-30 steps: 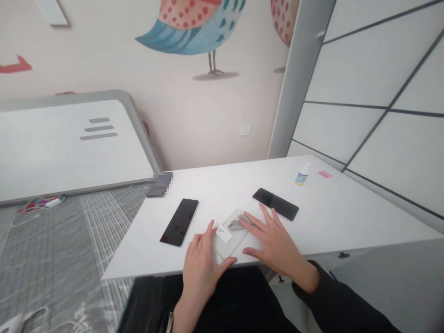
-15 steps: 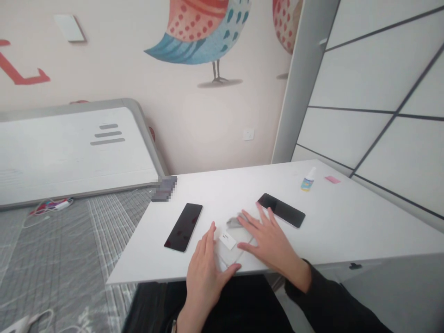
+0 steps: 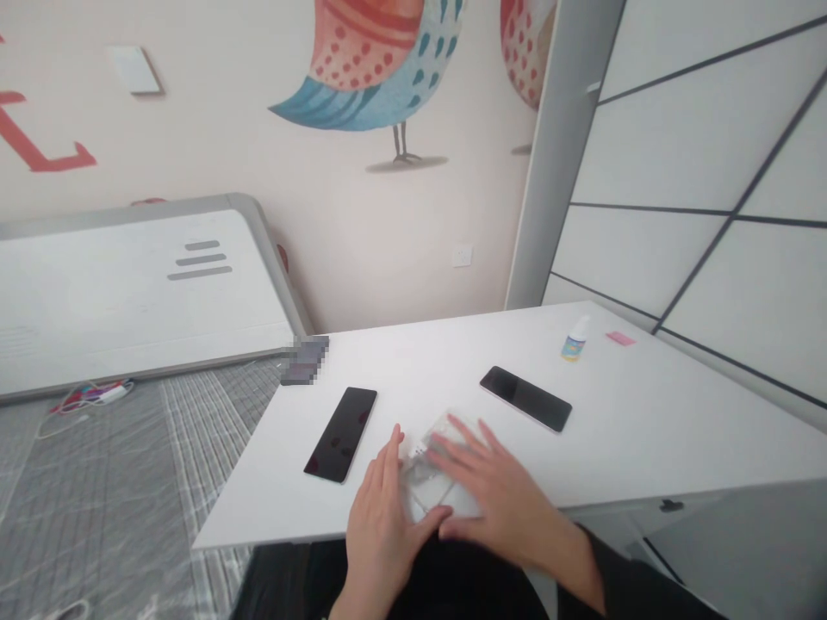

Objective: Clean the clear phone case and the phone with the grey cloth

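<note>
A flat, pale, see-through packet lies near the front edge of the white table, partly covered by my hands. A greyish, wrinkled patch shows on it; whether it is a cloth or the packet's own film I cannot tell. My left hand rests along the packet's left side, fingers stretched and thumb apart at the near corner. Over the packet's right part lies my right hand, its fingers spread and slightly blurred. One dark phone lies to the left of my hands, another phone beyond them to the right.
A small white bottle with a coloured label stands at the back right, beside a pink slip. A pixelated dark item sits at the table's far left corner. White cabinet panels rise on the right.
My right hand has moved towards me across the packet, away from the right phone. The greyish patch now shows lower, nearer my left thumb. My left hand stays at the packet's left side.
</note>
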Demonstrator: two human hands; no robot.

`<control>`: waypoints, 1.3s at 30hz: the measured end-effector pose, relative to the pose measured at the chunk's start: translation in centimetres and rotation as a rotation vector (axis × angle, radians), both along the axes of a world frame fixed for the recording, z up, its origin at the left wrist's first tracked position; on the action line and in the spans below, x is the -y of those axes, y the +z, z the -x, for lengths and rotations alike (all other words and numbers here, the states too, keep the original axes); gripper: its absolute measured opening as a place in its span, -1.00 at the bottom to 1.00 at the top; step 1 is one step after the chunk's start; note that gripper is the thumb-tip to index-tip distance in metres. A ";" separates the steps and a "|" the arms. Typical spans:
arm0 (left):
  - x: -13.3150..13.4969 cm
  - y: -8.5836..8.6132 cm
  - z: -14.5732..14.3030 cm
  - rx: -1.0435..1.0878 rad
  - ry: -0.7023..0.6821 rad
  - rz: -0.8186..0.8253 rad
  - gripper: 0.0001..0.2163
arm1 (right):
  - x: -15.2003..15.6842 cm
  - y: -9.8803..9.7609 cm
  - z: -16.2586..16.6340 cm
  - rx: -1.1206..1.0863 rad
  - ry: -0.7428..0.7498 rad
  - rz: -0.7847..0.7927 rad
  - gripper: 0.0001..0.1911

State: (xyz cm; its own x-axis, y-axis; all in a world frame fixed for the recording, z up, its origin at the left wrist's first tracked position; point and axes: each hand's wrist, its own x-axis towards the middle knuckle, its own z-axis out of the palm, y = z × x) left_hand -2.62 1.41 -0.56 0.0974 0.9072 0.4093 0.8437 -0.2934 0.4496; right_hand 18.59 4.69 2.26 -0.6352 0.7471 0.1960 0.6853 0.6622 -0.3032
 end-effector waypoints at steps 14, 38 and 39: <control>-0.1 -0.5 0.6 -0.055 -0.038 -0.054 -0.05 | -0.5 -1.4 -0.1 -0.014 -0.056 -0.105 -0.02; -0.1 -0.2 0.3 -0.041 -0.043 -0.052 0.04 | 1.3 -1.8 -1.5 -0.010 -0.005 -0.104 -0.06; -0.2 -0.3 0.3 -0.042 -0.051 -0.062 0.03 | 1.2 -1.7 -1.3 -0.008 0.068 -0.084 -0.07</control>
